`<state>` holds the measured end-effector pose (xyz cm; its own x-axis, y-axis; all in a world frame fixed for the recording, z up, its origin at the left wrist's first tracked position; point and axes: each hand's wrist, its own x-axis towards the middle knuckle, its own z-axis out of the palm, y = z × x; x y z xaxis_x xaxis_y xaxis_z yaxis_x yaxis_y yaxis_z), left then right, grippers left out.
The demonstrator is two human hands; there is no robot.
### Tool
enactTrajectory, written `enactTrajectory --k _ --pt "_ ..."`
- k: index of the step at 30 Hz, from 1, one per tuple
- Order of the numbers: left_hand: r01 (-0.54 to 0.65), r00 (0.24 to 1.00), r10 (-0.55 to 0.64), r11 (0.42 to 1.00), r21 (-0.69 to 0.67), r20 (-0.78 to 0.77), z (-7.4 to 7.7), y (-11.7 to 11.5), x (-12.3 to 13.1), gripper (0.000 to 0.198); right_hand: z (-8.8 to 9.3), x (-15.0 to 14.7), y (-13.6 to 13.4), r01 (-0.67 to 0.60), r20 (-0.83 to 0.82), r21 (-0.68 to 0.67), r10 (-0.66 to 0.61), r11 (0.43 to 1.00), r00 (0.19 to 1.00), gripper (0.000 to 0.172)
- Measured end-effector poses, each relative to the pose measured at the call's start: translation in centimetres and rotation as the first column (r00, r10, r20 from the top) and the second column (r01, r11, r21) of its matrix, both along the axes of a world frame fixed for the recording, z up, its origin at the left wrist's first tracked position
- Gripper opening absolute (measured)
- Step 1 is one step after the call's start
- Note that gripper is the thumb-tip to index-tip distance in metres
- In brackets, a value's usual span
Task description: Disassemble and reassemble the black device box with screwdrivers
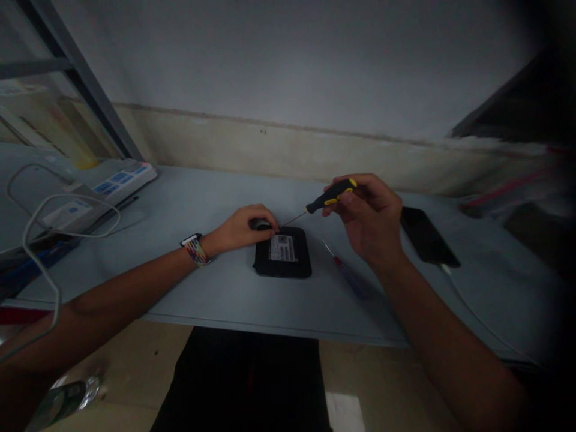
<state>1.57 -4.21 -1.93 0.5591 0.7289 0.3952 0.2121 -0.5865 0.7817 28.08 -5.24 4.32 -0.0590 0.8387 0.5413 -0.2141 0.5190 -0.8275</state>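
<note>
A flat black box with rounded corners (302,252) lies on the desk, a printed white label (282,248) on its upper face. My right hand (371,219) grips a black-and-yellow screwdriver (332,196) by the handle, its thin shaft slanting down to the left. The tip ends at the box's far edge, beside my left fingertips. My left hand (245,227) rests at the far left corner of the box, thumb and fingers pinched together. Whatever they pinch is too small to make out. Right of the box lies a second screwdriver (348,275) with a dark, partly red handle.
A black phone (427,237) with a white cable (477,315) lies on the right. On the left are a white power strip (123,179) and looped white cable (27,231). A wall (270,147) runs behind the desk (216,300); a bottle (67,402) is on the floor.
</note>
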Motion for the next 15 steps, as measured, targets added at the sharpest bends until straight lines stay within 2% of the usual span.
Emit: enactTrajectory --k 6,15 --pt "-0.002 1.0 0.002 1.0 0.005 -0.014 0.05 -0.01 0.07 0.008 -0.03 0.02 -0.03 0.017 0.033 -0.006 -0.017 1.0 0.999 0.023" --pt "-0.005 1.0 0.004 1.0 -0.007 -0.018 0.28 -0.1 0.09 0.008 0.11 -0.11 -0.18 -0.011 -0.001 -0.007 0.011 1.0 1.0 0.02"
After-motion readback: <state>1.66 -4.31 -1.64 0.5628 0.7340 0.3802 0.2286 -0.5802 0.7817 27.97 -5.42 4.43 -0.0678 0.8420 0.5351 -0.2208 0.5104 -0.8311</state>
